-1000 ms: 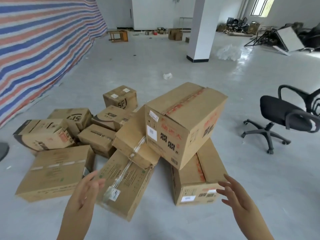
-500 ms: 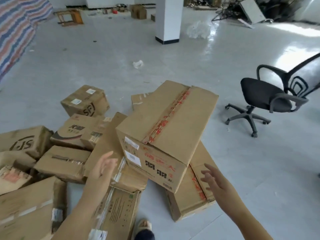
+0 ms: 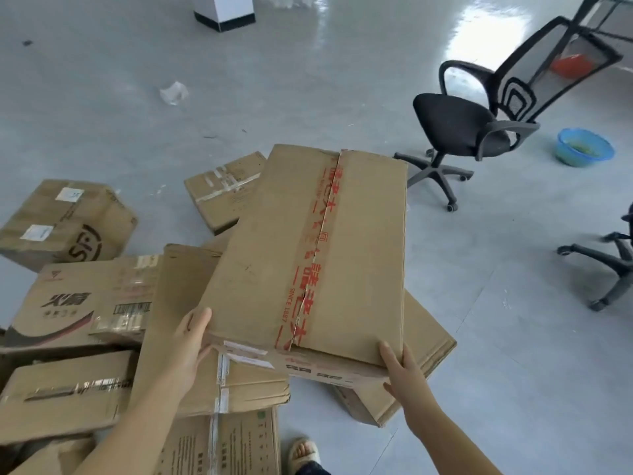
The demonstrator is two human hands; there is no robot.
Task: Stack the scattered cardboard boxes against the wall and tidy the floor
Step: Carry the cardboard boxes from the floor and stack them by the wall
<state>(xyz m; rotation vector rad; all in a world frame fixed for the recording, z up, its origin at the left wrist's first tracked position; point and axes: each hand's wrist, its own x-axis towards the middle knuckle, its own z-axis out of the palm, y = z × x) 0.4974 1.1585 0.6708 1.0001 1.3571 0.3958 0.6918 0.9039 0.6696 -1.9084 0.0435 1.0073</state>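
A large cardboard box sealed with red printed tape (image 3: 260,255) lies tilted on top of the pile. My left hand (image 3: 186,351) grips its near-left corner, thumb up along the side edge. My right hand (image 3: 406,378) grips the near-right corner, thumb on the top face and fingers on the front face. Under it lie a long box (image 3: 428,351) on the right and a flat box (image 3: 178,303) on the left. Around them sit an SF-marked box (image 3: 68,224), a small taped box (image 3: 226,190), a box with a black logo (image 3: 68,303) and another box (image 3: 61,389).
A black office chair (image 3: 459,125) stands to the right of the pile, with a second chair's base (image 3: 609,265) at the right edge. A blue basin (image 3: 582,147), a scrap of plastic (image 3: 174,93) and a pillar base (image 3: 224,15) are on the grey floor. My sandalled foot (image 3: 303,454) is by the pile.
I have stepped closer and looked down. Both hands, free in the air before, have reached the big taped box and taken hold of its near corners.
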